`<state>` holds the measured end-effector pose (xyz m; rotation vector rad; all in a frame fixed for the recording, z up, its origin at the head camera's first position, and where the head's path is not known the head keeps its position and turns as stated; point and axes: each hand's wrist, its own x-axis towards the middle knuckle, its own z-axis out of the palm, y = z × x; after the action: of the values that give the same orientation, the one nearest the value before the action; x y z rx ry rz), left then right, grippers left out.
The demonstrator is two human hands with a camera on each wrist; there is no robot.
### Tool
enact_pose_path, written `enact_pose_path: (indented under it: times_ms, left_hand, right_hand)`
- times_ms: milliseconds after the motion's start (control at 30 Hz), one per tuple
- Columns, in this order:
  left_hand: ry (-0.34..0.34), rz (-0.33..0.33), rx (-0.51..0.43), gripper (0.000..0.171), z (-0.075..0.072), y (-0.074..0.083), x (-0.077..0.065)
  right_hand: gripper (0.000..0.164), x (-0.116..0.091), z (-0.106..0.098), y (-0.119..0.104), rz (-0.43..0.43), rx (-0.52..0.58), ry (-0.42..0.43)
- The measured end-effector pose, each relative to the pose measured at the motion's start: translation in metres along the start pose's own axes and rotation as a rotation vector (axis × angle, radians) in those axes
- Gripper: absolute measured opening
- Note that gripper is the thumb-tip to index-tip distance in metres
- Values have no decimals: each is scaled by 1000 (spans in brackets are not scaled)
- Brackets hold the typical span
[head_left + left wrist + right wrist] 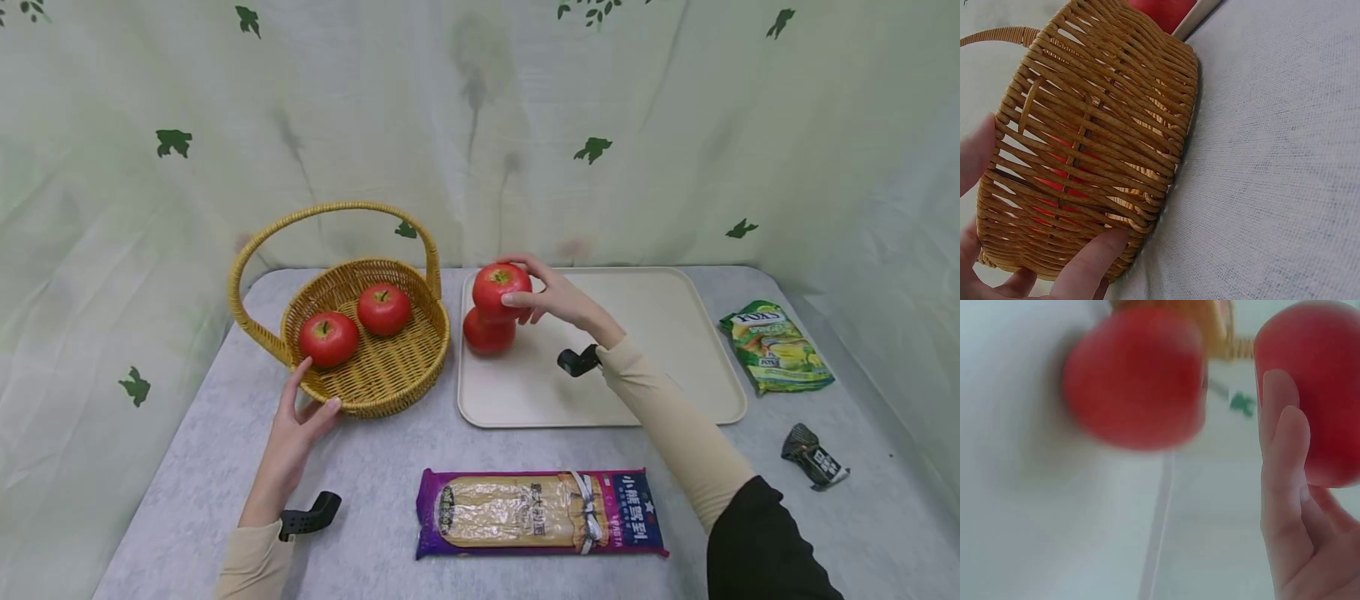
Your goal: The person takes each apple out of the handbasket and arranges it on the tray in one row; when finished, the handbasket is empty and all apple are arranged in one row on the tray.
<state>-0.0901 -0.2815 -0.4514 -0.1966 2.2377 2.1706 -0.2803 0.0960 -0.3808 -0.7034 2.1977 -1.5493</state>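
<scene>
In the head view my right hand holds a red apple between thumb and fingers, above the left end of the white tray. A second apple lies on the tray just below it, partly covered in that view; the right wrist view shows the held apple apart from the lower apple. My left hand touches the front left of the wicker basket, fingers spread along its rim and outer wall. Two apples, one left and one right, sit inside the basket.
A purple noodle packet lies at the front of the table. On the right are a green and yellow snack bag and a small black wrapped item. The basket's tall handle arches up at the back left.
</scene>
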Motion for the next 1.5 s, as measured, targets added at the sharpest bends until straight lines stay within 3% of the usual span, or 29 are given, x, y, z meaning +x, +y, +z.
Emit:
enact_pose_path:
  times_ms: [267, 633, 1133, 1500]
  left_hand:
    - [-1, 2, -6, 76, 0, 0, 0]
    - [1, 2, -1, 76, 0, 0, 0]
    - [2, -3, 11, 76, 0, 0, 1]
    - [5, -11, 29, 75, 0, 0, 0]
  right_hand:
    - [58, -26, -31, 24, 65, 11, 84]
    - [61, -40, -38, 54, 121, 13, 107]
    - [58, -44, -30, 80, 168, 24, -25]
    - [61, -44, -28, 81, 199, 54, -106]
